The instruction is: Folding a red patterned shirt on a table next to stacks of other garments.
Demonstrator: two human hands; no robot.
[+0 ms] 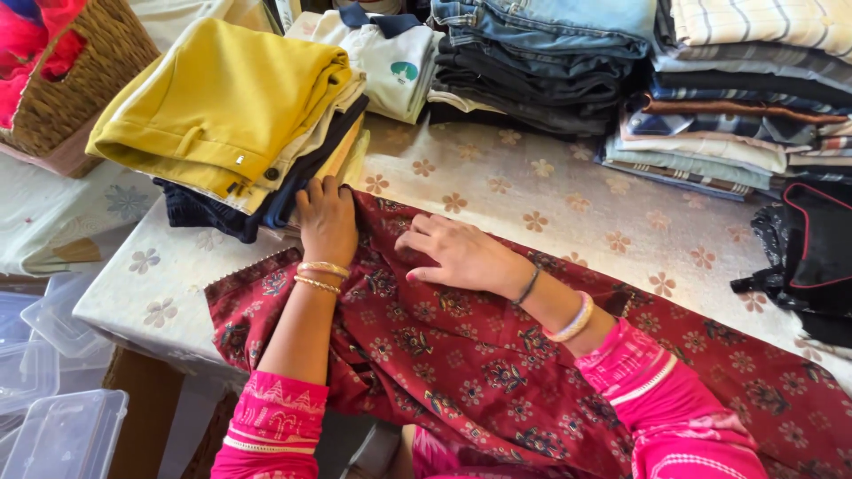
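Observation:
A dark red patterned garment point(497, 364) lies spread across the near side of the table. My left hand point(327, 220) rests palm down on its far left corner, right beside a stack of folded trousers with a yellow pair point(222, 98) on top. My right hand point(457, 253) lies flat on the red cloth a little to the right, fingers pointing left and slightly apart. Neither hand grips anything; both press on the fabric. Pink sleeves and bangles cover my forearms and wrists.
The table wears a cream floral cloth point(550, 195). Folded jeans point(541, 62) and shirts point(737, 115) are piled at the back, a white shirt point(390, 62) beside them. A black garment point(812, 257) lies right, a wicker basket point(67, 84) far left, clear plastic boxes point(53, 390) below.

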